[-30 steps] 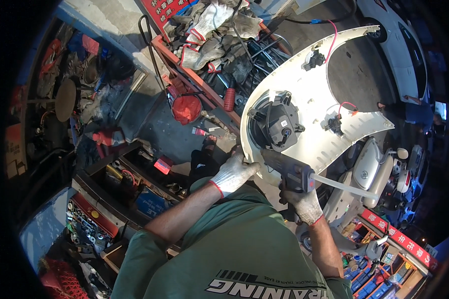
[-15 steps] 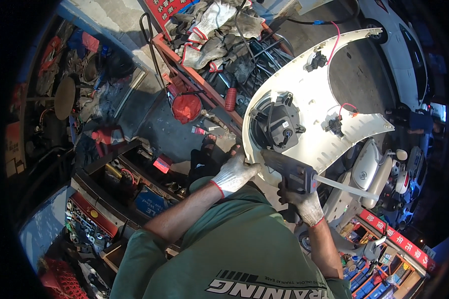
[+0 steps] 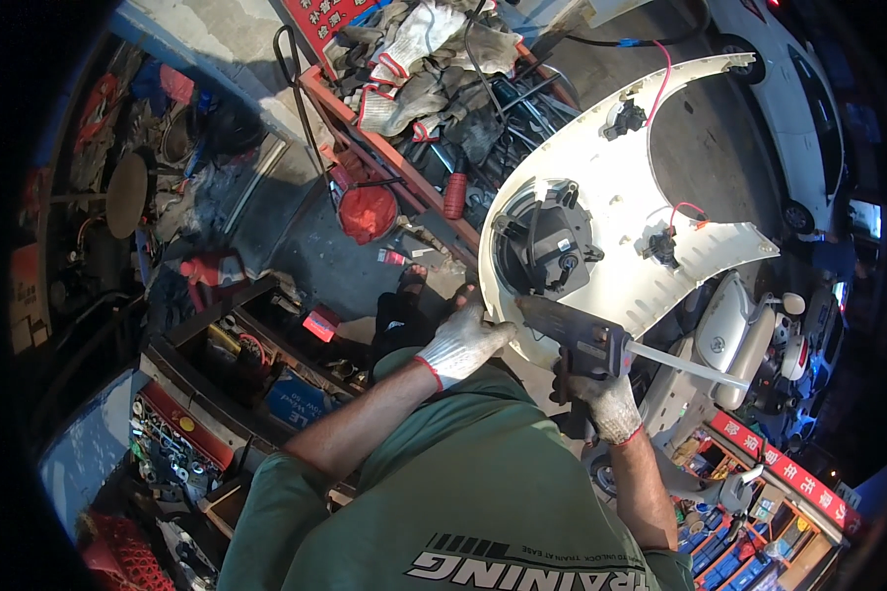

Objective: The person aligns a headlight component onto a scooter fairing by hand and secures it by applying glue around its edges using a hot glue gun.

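A cream scooter body panel (image 3: 616, 153), its inner side showing, stands in front of me with a round black headlight housing (image 3: 562, 251) fixed in it. My left hand (image 3: 466, 347), in a white knit glove with a red cuff, is closed on the panel's near left edge. In my gloved right hand (image 3: 606, 402) is a dark grey glue gun (image 3: 597, 349), gripped by its handle. Its front end reaches over the panel's near edge, below the housing; what the tip touches is hidden. A long translucent glue stick (image 3: 685, 364) sticks out of its rear.
An orange-rimmed tray (image 3: 394, 167) of gloves and tools stands beyond the panel. Left of me are a dark open-topped box (image 3: 192, 340) and a red container (image 3: 217, 268). A cream scooter (image 3: 724, 340) and a parts rack (image 3: 769, 532) are at right; a white car (image 3: 784, 89) is farther off.
The glue stick's free end has shifted slightly farther from me as the glue gun tilted a little. My left hand and the panel have stayed put.
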